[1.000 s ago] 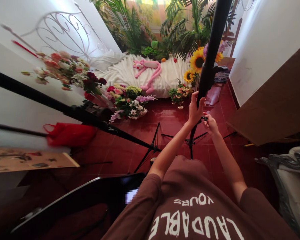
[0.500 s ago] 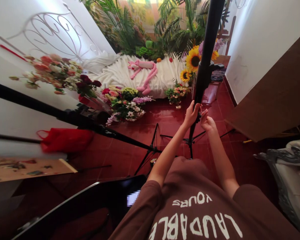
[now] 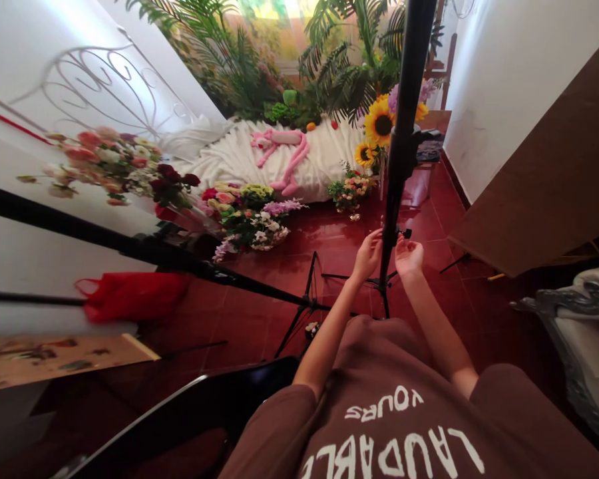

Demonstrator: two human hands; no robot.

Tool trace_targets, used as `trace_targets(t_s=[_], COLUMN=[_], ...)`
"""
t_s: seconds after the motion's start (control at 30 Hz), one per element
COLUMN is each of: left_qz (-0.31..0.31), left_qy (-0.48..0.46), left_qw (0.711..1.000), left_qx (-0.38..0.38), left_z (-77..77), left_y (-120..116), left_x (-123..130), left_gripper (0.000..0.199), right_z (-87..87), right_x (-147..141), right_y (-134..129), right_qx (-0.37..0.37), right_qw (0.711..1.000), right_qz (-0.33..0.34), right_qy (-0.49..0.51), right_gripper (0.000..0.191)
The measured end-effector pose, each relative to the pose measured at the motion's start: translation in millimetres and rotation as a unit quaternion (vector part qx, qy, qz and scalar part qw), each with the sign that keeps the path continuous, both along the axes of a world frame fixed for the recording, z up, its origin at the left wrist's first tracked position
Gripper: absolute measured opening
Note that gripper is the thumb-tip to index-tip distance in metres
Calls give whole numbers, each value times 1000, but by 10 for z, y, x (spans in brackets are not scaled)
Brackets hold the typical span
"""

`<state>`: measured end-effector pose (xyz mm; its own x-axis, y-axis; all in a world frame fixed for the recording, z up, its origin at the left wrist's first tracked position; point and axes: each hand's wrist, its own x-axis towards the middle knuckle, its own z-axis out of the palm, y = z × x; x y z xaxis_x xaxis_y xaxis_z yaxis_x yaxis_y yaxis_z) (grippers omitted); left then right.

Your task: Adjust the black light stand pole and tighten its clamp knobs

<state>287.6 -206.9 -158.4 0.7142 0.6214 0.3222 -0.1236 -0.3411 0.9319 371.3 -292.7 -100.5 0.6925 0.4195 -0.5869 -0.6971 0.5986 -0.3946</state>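
A black light stand (image 3: 398, 159) rises steeply in front of me, its legs spread on the red floor. On the right side of its pole, low down, sticks out a small black knob (image 3: 405, 233). My left hand (image 3: 368, 255) is just left of the pole, fingers stretched up beside it and not wrapped round it; whether the fingertips touch it is unclear. Right of the pole, directly under the knob, is my right hand (image 3: 409, 258), palm up with loosely bent fingers. I see nothing held in it.
Another black stand (image 3: 249, 286) slants in from the left. Sunflowers (image 3: 379, 123) stand behind the pole. A pink plush toy (image 3: 282, 140) lies on white cloth (image 3: 224, 150) among flowers (image 3: 259, 219). A red bag (image 3: 130, 296) is at left, a carved sofa (image 3: 586, 313) at right.
My left hand has let go of the pole and moved down and left. My right hand has shifted slightly lower, and the knob now shows clearly. The view has tilted a little.
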Motion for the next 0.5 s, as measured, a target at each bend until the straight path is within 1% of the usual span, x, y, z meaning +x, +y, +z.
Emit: trace_targets(t_s=[0.07, 0.1, 0.2, 0.27, 0.37, 0.43, 0.5], left_qz=[13, 35, 130, 205, 325, 397, 455], left_qy=[41, 55, 75, 76, 53, 42, 36], left_qw=[999, 997, 986, 972, 941, 915, 888], left_qx=[-28, -43, -76, -85, -72, -55, -44], left_z=[-147, -213, -360, -399, -356, -272, -163], left_y=[99, 172, 466, 687, 974, 1112, 1218], left_x=[-288, -453, -1011, -1417, -2015, -2362, -2635], left_gripper=[39, 38, 37, 40, 44, 45, 47], right_z=[-40, -66, -162, -229, -307, -339, -360], right_x=[-144, -212, -395, -499, -633, -714, -798], right_y=[9, 14, 34, 57, 113, 167, 233], right_qx=[-25, -34, -52, -55, -51, -48, -50], right_qw=[998, 996, 991, 987, 977, 968, 958], right_qz=[-1, 16, 83, 127, 199, 245, 282], right_qy=[65, 80, 94, 84, 52, 36, 20], right_gripper=[22, 22, 21, 18, 16, 16, 14])
